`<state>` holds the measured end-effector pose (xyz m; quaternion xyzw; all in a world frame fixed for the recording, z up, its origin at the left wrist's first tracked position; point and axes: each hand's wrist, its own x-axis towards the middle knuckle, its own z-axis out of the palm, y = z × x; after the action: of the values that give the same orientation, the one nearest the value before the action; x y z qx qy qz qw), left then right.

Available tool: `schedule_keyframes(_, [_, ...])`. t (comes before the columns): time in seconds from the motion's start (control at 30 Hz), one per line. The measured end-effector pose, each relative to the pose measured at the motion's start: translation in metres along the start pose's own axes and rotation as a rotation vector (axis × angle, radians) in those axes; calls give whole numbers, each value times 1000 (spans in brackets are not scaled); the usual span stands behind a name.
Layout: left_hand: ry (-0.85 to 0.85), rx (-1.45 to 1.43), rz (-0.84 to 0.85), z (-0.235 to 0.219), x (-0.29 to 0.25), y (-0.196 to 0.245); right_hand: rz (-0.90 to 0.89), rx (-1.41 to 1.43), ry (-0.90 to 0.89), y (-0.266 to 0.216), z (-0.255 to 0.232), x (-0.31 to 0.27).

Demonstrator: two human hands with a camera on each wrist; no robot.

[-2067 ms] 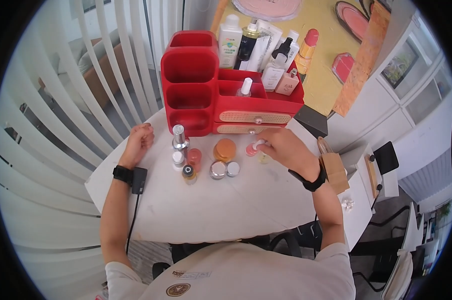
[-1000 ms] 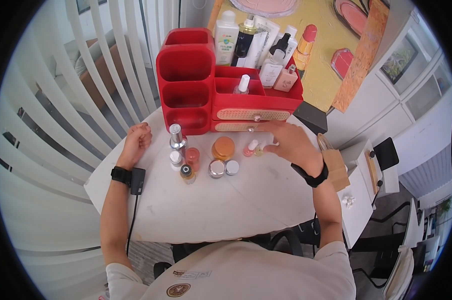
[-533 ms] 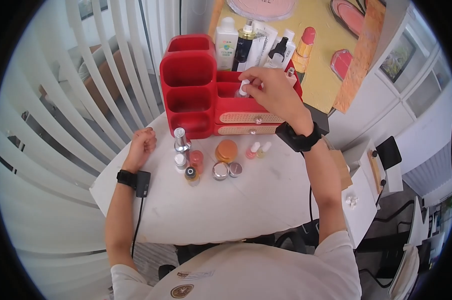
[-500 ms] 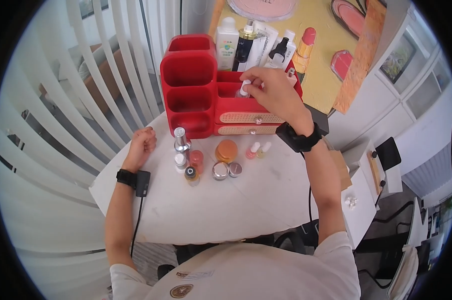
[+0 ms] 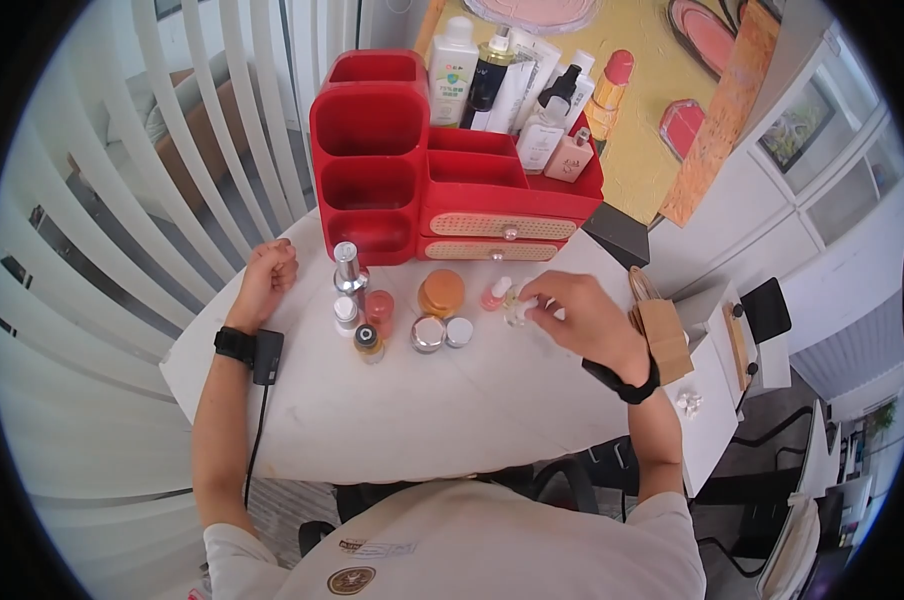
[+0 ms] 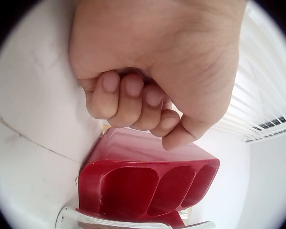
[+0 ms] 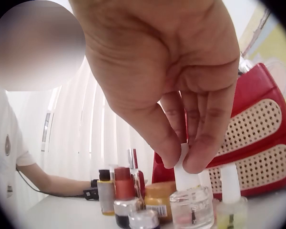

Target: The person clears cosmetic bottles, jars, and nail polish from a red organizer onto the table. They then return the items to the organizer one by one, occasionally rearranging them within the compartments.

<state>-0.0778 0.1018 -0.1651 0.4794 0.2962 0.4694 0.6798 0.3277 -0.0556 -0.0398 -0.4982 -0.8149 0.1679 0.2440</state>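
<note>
Clear glass bottle [image 7: 192,209] (white-capped [image 7: 185,177]), before red organizer [image 5: 367,122]; cap pinched by right hand [image 5: 587,322]. Left hand [image 5: 266,284]: curled closed.

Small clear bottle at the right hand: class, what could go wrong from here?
The right hand pinches the clear bottle by its white cap, so it might slip or swing from that narrow grip. The bottle of yellowish liquid and the pink bottle stand close by and could be knocked over.
</note>
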Motion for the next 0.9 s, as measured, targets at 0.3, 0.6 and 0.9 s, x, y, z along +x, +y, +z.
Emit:
schedule_keyframes(0.3, [-5,-4,19,-3,1,-2,-6,-109,-8,18,21,3])
schedule_keyframes(0.6, [7,-13,8,2,0,0,-48,-281,9,5,-10,16])
schedule_keyframes(0.9, [6,-9,14,0,0,0,-94,-54,-414,53,12,54])
